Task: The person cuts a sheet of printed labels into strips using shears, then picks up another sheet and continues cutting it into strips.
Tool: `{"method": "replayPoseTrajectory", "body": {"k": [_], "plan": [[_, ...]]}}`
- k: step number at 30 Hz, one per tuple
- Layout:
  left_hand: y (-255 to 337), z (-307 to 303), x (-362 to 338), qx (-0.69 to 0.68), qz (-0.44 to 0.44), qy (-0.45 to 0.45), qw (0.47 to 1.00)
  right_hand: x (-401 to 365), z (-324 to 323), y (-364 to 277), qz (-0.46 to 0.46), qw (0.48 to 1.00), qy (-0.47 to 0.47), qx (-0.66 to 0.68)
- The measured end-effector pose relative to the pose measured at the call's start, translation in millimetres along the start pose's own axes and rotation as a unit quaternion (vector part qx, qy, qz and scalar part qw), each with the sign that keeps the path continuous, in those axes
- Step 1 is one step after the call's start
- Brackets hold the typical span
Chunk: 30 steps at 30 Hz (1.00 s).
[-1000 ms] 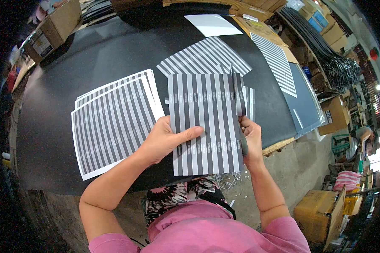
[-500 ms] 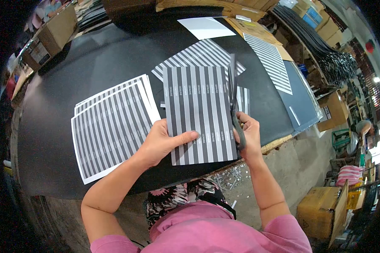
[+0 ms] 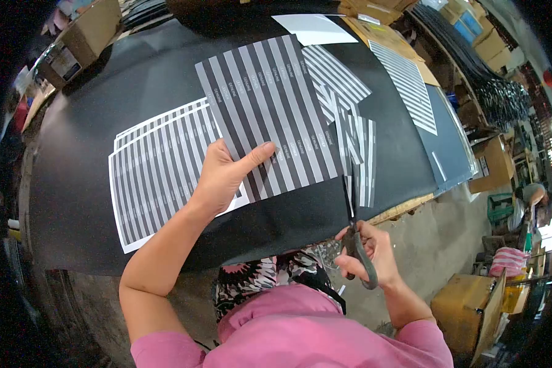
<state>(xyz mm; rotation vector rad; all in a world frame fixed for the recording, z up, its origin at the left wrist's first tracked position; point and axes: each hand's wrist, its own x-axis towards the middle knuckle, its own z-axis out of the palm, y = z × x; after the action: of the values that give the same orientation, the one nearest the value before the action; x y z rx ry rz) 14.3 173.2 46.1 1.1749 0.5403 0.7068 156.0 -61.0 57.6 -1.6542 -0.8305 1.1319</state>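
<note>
My left hand [image 3: 227, 172] grips a dark grey and light grey striped printed sheet [image 3: 270, 110] by its lower left part, thumb on top and fingers underneath. The sheet is tilted and raised over the table. My right hand [image 3: 371, 254] holds a pair of dark-handled scissors [image 3: 351, 227], blades pointing away from me, just off the sheet's lower right corner. Cut striped strips [image 3: 365, 159] lie beyond the blades. Under my left wrist is a stack of white-edged striped sheets [image 3: 159, 178], partly covered by the held sheet.
Another striped sheet [image 3: 337, 76] and a white sheet [image 3: 316, 29] lie on the black table [image 3: 73, 202]. More striped paper [image 3: 405, 86] rests on cardboard at the right. Cardboard boxes [image 3: 83, 37] stand at the back left. Scraps lie on the floor below the table edge.
The held sheet has swung up and left, tilting anticlockwise. My right hand and the scissors have drawn back toward me, away from the sheet's right edge. Strips now show beside it.
</note>
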Motion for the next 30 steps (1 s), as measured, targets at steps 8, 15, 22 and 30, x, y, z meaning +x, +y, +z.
{"method": "replayPoseTrajectory", "body": {"k": [8,15,22,30], "plan": [[-3.2,6.4,-5.8,0.047,-0.010,-0.012,0.999,9.6,13.9,-1.7,-0.019,1.000,0.002,-0.011],[-3.0,6.4,-6.0,0.026,-0.005,-0.024,0.999,15.4,14.5,-12.0,-0.001,1.000,-0.001,0.002],[-4.5,6.1,-6.6,0.047,-0.002,-0.027,0.999,14.6,13.9,-13.4,0.000,1.000,-0.005,0.011],[-3.5,7.5,-7.2,0.036,0.002,-0.027,0.999,16.6,13.7,-9.3,-0.032,0.999,-0.012,-0.012]]}}
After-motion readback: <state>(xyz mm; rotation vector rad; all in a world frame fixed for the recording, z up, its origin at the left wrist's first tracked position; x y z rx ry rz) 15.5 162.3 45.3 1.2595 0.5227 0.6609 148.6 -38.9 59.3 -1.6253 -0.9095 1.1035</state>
